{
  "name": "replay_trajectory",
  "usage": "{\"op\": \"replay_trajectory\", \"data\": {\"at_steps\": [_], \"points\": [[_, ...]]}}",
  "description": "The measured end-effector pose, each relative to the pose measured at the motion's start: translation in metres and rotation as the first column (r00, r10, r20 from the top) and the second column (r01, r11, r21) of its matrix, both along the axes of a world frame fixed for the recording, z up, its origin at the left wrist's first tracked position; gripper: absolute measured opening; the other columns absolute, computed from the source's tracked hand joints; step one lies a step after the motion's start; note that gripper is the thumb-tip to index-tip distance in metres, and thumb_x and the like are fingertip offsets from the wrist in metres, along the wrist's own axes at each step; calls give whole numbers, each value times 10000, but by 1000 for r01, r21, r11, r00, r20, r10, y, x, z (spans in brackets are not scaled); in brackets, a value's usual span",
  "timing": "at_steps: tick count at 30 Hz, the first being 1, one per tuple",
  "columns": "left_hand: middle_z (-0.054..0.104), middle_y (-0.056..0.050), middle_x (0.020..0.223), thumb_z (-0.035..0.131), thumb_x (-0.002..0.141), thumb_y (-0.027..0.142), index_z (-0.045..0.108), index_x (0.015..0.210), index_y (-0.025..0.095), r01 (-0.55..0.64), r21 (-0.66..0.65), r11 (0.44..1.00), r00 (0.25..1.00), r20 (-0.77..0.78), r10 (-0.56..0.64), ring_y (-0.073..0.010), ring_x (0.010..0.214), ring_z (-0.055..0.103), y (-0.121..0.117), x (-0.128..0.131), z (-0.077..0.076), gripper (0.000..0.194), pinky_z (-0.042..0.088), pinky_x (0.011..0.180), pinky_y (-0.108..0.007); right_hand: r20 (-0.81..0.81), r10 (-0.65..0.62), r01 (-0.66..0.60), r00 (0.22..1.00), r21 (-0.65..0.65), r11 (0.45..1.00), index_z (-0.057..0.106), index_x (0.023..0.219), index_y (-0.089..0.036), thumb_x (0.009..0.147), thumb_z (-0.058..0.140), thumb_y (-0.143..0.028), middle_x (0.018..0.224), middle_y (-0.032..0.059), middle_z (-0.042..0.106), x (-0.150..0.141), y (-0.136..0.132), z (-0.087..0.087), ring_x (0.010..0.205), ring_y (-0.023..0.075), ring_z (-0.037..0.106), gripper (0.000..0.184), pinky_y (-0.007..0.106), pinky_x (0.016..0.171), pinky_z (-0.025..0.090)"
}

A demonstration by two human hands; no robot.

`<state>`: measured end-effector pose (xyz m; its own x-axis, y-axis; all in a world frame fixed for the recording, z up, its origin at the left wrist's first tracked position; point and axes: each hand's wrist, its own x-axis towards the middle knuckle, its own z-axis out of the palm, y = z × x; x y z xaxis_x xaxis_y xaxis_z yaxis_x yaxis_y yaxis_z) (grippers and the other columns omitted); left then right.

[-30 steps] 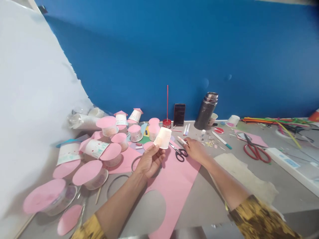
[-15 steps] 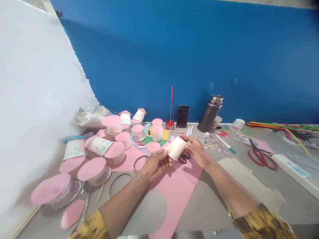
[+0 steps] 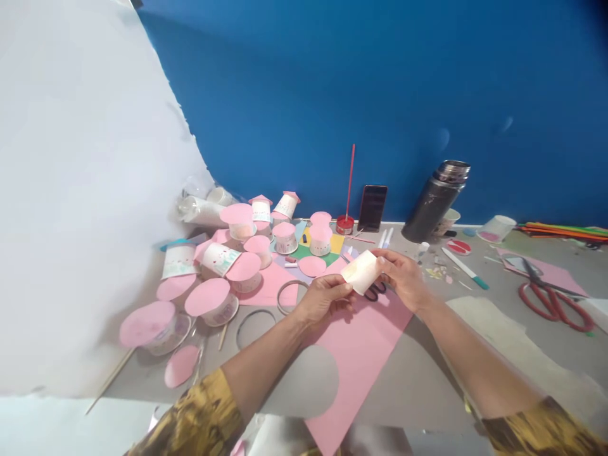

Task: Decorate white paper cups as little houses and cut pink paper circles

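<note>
Here, in the head view, we see a white cup near the middle of the frame, a little below its centre line, held up over a pink sheet. It is small, pale and tapered, tipped over to one side, with a faint yellowish tint on its wall; we cannot tell whether anything is drawn on it. Our left hand pinches its lower left end between thumb and fingers, and our right hand is closed on its right end. Just beside the cup, the dark loops of the scissors show, partly hidden.

We find the sheet flat and matt, with a big round cut-out whose curved edge lies lower centre in the frame, baring the smooth grey table. At left, we have a crowd of painted paper cups with thin pink discs, some cups upright and some tilted, and two thin round rings nearer the centre. Right of centre, a dark metal flask leans beside a glossy phone, against the blue wall. At right lie a rough-edged pale scrap and red-handled shears.
</note>
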<state>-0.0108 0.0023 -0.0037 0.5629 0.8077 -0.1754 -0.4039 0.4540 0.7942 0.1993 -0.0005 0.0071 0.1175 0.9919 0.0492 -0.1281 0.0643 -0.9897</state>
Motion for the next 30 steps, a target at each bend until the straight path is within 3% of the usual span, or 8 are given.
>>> {"op": "replay_trajectory", "data": {"at_steps": [3,6,9,12,17,20,25,30], "points": [[680,-62,661,937,621,336,658,720,117,-18,10,1000,1000,-17,18,-174,497,644,-1,0,0,369,533,445,-282,52,3,-4,999,23,1000,751,1028,-206,708,846,-605,766,10,695,0,0,-1,554,109,539,520,243,472,418],[676,-53,660,936,620,334,639,736,129,-64,-16,998,998,5,64,-157,504,625,2,-1,0,379,520,437,-267,141,-142,126,980,118,985,737,1074,-210,743,797,-634,885,47,749,7,4,0,625,138,601,541,257,515,471],[662,-34,663,929,633,295,636,752,129,-112,-40,993,993,34,113,-121,555,617,8,-4,1,358,527,493,-224,214,-371,325,904,220,920,740,930,-195,771,763,-622,876,79,776,21,11,1,681,163,628,456,263,540,484],[652,-22,666,897,687,237,631,749,130,-134,-46,990,990,43,136,-101,586,616,13,-6,3,293,531,540,-197,217,-523,464,824,270,843,705,814,-194,792,735,-595,742,60,750,40,18,2,595,149,577,403,260,507,441],[654,-22,657,874,716,208,639,739,126,-137,-46,990,990,26,138,-97,557,605,14,-8,4,250,519,507,-190,208,-701,626,682,331,706,676,867,-201,864,595,-641,724,41,728,82,30,1,591,147,592,448,258,533,452],[649,-21,647,872,717,207,645,735,121,-129,-40,991,991,15,130,-100,547,600,14,-8,4,243,523,490,-197,249,-747,683,617,304,665,669,927,-192,913,520,-597,796,56,742,109,38,-4,621,151,623,432,265,554,481],[641,-14,642,870,708,212,628,729,138,-119,-44,992,993,4,119,-128,520,586,14,-8,4,254,528,426,-252,456,-657,671,601,159,724,661,1141,-147,919,690,-394,1063,90,729,135,48,-26,841,192,697,333,339,717,583],[642,-5,652,831,745,151,618,724,131,-166,-74,983,986,-20,165,-102,518,592,13,-7,8,215,530,455,-214,654,-477,573,588,79,816,623,1279,-175,995,644,-360,1274,95,651,136,51,-48,1066,230,675,340,442,900,593]]}}
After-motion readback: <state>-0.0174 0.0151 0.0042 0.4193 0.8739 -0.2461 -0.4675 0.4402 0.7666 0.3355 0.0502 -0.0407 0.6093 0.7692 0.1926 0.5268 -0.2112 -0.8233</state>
